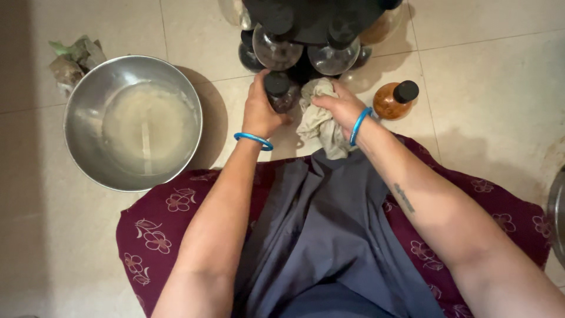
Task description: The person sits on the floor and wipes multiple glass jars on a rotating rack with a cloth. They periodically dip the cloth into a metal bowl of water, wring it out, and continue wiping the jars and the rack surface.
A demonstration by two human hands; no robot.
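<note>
person sits on the tiled floor (482, 65), seen from above, both arms reaching fwd. left hand (262, 109) is wrapped round a small dark jar (279, 94) w/ a black cap, fingers curled closed on its side, thumb side toward the body; jar stands upright on the floor just in front of the lap. right hand (341, 106) presses a crumpled beige cloth (321, 121) against the jar's right side, fingers bent over the cloth and gripping it; cloth's lower end hangs down onto the grey garment (318, 229) over the lap. each wrist has a blue bangle (254, 140).

just beyond the hands stands a black rack (312, 17) w/ round clear glass jars (276, 50) w/ black caps hung around it, two of them right above the hands; more jars behind are partly hidden, can't tell how many. to the right of the right hand, near but not touching, an orange-filled jar (393, 101) w/ black cap stands on the floor.

left of the left arm, a big steel bowl (85, 112) holds cloudy water; beyond its top left edge lies a wad of greenish-brown scraps (73, 59). person sits on a maroon floral fabric (153, 235). at far right edge a sliver of another metal vessel (558, 212), mostly out of frame.
</note>
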